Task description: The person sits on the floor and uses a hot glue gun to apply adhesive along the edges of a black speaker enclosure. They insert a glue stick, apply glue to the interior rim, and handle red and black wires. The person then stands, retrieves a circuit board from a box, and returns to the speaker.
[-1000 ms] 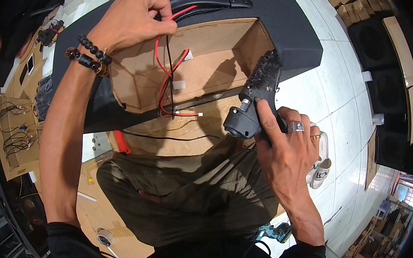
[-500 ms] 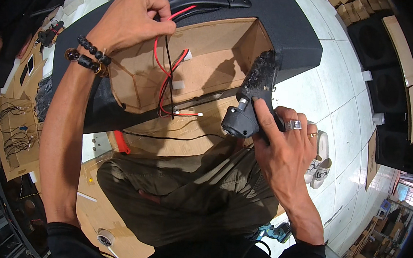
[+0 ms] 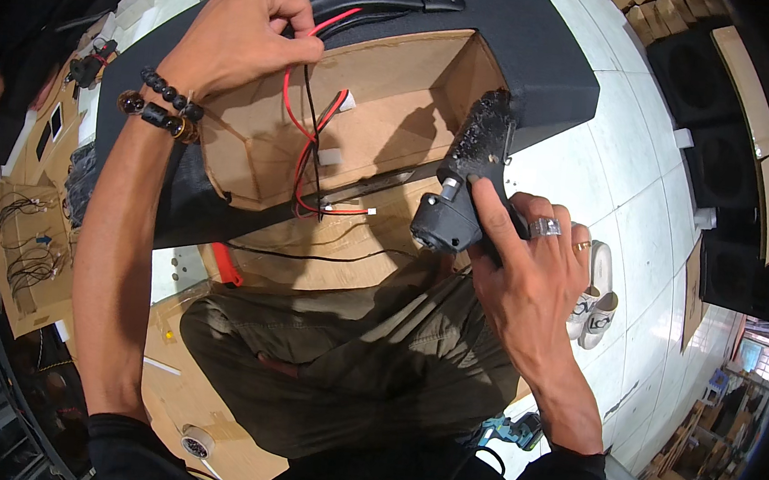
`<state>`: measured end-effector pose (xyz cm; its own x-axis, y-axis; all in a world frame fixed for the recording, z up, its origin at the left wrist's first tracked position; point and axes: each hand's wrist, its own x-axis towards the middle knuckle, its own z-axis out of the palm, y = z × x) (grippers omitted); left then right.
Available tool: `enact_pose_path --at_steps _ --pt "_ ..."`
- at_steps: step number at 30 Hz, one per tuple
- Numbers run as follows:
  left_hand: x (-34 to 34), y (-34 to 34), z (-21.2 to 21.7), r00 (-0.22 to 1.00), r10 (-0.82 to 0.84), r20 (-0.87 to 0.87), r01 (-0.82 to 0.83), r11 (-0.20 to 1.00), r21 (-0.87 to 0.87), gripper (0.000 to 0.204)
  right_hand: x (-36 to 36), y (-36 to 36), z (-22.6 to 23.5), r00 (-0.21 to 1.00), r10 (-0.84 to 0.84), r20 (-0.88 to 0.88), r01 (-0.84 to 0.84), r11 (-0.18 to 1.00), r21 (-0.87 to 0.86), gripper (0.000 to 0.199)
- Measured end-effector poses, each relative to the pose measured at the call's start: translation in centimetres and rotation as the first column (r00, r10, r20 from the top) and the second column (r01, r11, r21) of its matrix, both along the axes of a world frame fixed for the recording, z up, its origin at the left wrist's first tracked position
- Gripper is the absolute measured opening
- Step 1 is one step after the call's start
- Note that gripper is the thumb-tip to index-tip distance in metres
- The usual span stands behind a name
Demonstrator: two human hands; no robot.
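Observation:
A black cabinet (image 3: 553,67) with a bare wooden cavity (image 3: 398,81) lies in front of me, a black carry handle (image 3: 378,2) along its far side. My left hand (image 3: 251,36) is closed over the cavity's far left edge, pinching a red wire (image 3: 288,94) and, it seems, a thin black one (image 3: 311,96). Their lower lengths hang across the opening, and a small white connector (image 3: 371,211) ends the red one. In my right hand (image 3: 530,253) is a worn black hand-held tool (image 3: 479,148) with a silver cylinder, held by the cavity's right end; its exact kind is unclear.
A red-handled tool (image 3: 229,266) lies left of my crossed legs (image 3: 338,355). Near my right forearm is a teal power tool (image 3: 514,430). White slippers (image 3: 598,304) stand on the tiles at right. A cardboard tray (image 3: 31,255) holds several wires at left; a tape roll (image 3: 197,443) sits lower down.
My left hand and the wires have shifted very slightly left in view, along with the cabinet. The black tool in my right hand has tilted a little.

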<state>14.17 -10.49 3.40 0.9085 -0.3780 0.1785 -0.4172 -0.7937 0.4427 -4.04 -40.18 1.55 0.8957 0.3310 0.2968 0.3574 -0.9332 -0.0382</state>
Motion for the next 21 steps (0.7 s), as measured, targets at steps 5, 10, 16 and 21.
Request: enact_pose_path --at_steps 5,10,16,21 --pt "0.1 -0.1 -0.2 1.0 -0.015 -0.007 0.015 1.0 -0.003 0.027 -0.6 0.0 -0.5 0.999 -0.021 -0.041 0.02 0.999 -0.029 0.074" --pt "0.1 0.0 0.0 1.0 -0.003 -0.009 0.003 1.0 0.022 0.028 0.0 0.1 -0.2 1.0 -0.007 -0.009 0.007 1.0 -0.025 0.071" --pt "0.0 0.1 -0.1 1.0 -0.005 -0.008 0.005 1.0 -0.006 0.027 -0.9 -0.1 -0.8 0.999 -0.009 -0.035 0.008 0.999 -0.032 0.069" --pt "0.0 0.0 -0.1 1.0 0.007 -0.002 -0.007 1.0 0.004 0.027 -1.1 -0.3 -1.1 1.0 -0.006 -0.013 0.005 0.999 -0.041 0.068"
